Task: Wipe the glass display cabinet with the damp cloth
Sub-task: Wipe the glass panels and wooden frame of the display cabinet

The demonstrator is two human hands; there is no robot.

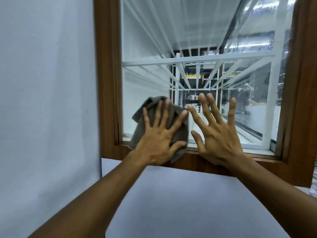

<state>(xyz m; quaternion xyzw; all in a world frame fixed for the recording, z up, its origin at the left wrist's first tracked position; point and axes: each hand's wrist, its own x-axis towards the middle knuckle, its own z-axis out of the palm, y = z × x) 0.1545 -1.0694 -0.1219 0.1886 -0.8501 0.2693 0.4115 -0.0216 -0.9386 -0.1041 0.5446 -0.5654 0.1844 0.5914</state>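
The glass pane (197, 31) of the display cabinet fills the upper middle, set in a brown wooden frame (106, 74). White wire racks show behind the glass. My left hand (159, 134) lies flat with spread fingers on a grey-brown cloth (151, 104), pressing it against the pane's lower left corner. My right hand (217, 131) is beside it, fingers spread, palm toward the glass and holding nothing. Whether the right palm touches the pane is unclear.
A pale wall (46, 100) stands to the left of the frame. A light flat surface (188, 203) runs below the frame's bottom rail. Reflections streak the right side of the glass.
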